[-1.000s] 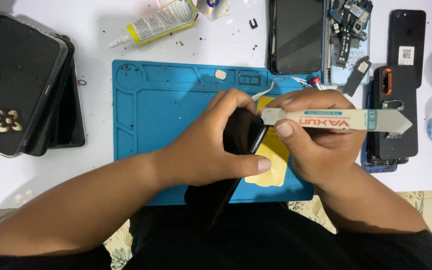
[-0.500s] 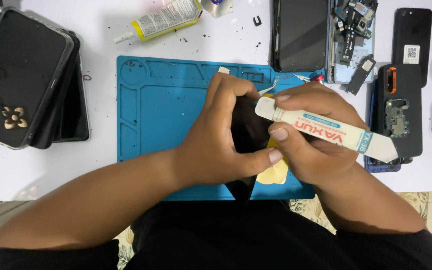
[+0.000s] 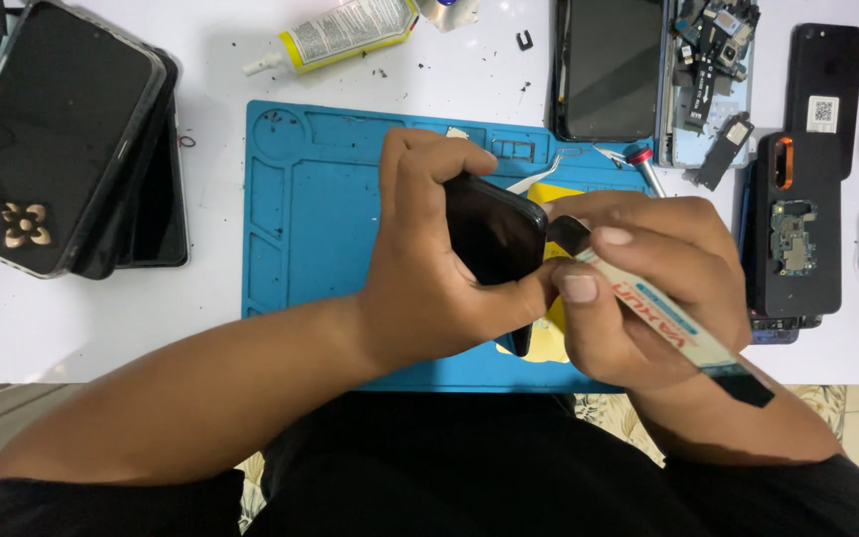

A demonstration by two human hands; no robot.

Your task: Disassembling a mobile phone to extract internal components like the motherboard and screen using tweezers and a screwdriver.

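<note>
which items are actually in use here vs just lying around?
In use:
- black phone, gripped by the left hand
- flat pry tool in the right hand, its tip at the phone's edge
- blue work mat below

Lying about:
- glue tube
- stacked phones
- dark screen panel
- opened phone with circuit board
- screwdriver

Above a blue work mat (image 3: 320,229), the left hand (image 3: 429,288) grips a black phone (image 3: 494,239) while the right hand (image 3: 648,288) presses a flat pry tool (image 3: 663,323) against its right edge.
</note>
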